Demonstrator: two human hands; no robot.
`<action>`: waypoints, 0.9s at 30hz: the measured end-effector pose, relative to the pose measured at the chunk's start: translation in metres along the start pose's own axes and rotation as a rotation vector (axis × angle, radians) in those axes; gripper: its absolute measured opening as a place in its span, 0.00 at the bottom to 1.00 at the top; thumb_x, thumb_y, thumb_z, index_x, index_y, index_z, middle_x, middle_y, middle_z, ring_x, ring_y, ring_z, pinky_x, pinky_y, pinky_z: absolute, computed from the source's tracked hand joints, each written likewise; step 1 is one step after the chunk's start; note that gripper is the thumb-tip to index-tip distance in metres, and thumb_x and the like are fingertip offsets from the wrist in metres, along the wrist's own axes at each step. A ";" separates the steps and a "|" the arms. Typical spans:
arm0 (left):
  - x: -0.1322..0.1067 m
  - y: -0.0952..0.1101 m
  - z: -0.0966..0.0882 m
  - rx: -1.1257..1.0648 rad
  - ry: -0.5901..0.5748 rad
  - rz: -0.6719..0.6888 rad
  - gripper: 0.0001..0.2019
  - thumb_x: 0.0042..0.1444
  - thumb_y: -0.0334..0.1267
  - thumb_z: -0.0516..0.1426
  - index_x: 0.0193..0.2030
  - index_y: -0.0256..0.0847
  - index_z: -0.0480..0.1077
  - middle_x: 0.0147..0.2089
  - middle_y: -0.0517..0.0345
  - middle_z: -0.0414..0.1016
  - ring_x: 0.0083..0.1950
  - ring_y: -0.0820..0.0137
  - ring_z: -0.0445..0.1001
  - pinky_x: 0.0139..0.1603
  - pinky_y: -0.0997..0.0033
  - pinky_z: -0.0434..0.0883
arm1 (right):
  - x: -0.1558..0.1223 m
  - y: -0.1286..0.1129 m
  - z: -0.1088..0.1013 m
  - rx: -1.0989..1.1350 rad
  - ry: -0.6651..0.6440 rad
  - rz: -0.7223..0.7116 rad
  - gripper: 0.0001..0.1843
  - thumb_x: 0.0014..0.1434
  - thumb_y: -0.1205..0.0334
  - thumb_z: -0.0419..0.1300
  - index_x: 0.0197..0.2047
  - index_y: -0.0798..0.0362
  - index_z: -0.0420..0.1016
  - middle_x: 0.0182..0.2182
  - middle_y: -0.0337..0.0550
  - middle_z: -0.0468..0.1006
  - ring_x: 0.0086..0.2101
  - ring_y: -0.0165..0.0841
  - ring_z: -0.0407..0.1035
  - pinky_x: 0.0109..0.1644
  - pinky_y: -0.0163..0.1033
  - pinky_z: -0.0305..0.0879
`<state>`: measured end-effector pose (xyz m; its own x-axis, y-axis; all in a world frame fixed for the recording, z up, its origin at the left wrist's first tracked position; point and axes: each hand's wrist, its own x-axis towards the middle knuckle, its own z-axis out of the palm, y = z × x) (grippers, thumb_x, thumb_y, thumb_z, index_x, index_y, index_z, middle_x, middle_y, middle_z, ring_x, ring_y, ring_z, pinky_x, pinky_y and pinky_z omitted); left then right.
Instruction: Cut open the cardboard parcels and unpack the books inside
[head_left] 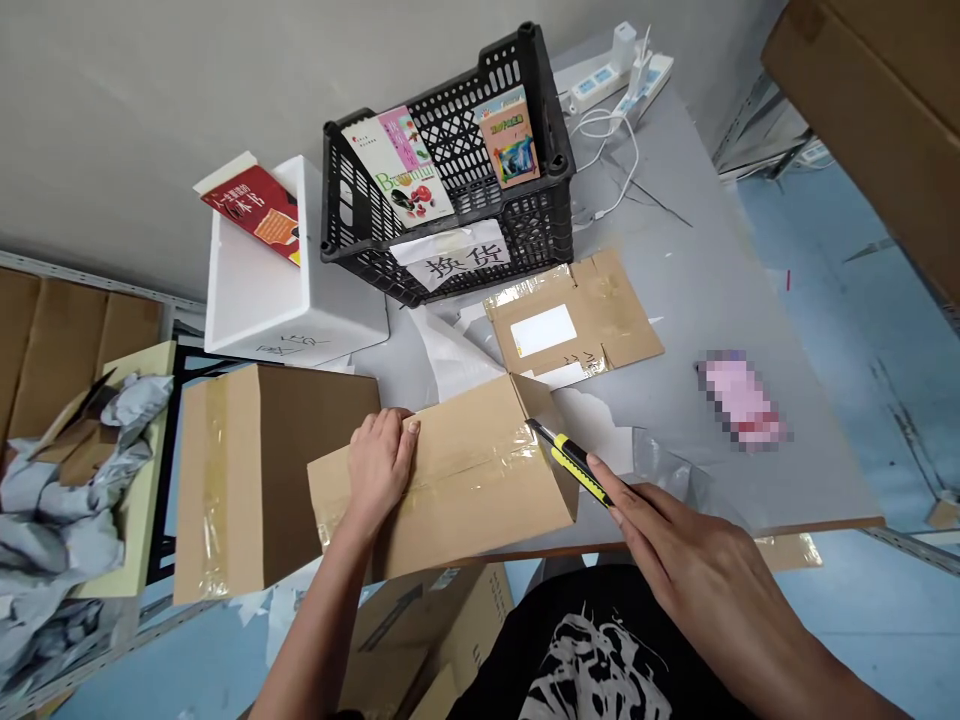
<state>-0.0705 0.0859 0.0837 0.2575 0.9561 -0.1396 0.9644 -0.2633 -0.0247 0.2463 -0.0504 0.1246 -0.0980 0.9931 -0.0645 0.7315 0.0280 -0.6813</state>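
Note:
A taped cardboard box (465,510) lies near the front edge of the grey table. My left hand (377,462) presses on its top near the left end, fingers together and curled toward the far edge. In my right hand (686,555) is a yellow and black box cutter (577,465), gripped by its handle. Its blade tip meets the clear tape at the box's right end. Another taped box (300,470) stands to the left, close to my left forearm. Behind the box lies a flattened piece of cardboard (619,310) with a white label.
A black plastic crate (450,130) with books stands at the back, beside a white foam box (259,325) holding a red book. A power strip (600,85) with white cables sits behind. A pixelated pink object (739,400) lies right. Grey wrapping (75,510) fills a bin left.

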 end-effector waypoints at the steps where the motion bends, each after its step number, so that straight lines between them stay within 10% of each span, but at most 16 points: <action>1: 0.000 0.000 0.000 0.001 0.000 0.000 0.21 0.64 0.47 0.35 0.38 0.42 0.65 0.36 0.51 0.70 0.39 0.59 0.65 0.41 0.61 0.61 | -0.001 -0.003 -0.001 -0.066 0.010 -0.030 0.29 0.63 0.65 0.45 0.67 0.45 0.55 0.31 0.44 0.79 0.16 0.28 0.63 0.16 0.34 0.53; 27: -0.003 0.010 -0.003 0.135 -0.034 -0.032 0.21 0.66 0.46 0.36 0.39 0.41 0.66 0.39 0.51 0.71 0.41 0.60 0.65 0.39 0.63 0.57 | -0.012 -0.043 -0.017 -0.671 -0.076 -0.168 0.49 0.40 0.85 0.46 0.68 0.58 0.47 0.23 0.34 0.65 0.14 0.24 0.54 0.18 0.34 0.49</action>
<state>-0.0617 0.0814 0.0867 0.2221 0.9600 -0.1704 0.9546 -0.2497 -0.1626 0.2281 -0.0618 0.1671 -0.2749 0.9593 -0.0649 0.9590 0.2687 -0.0900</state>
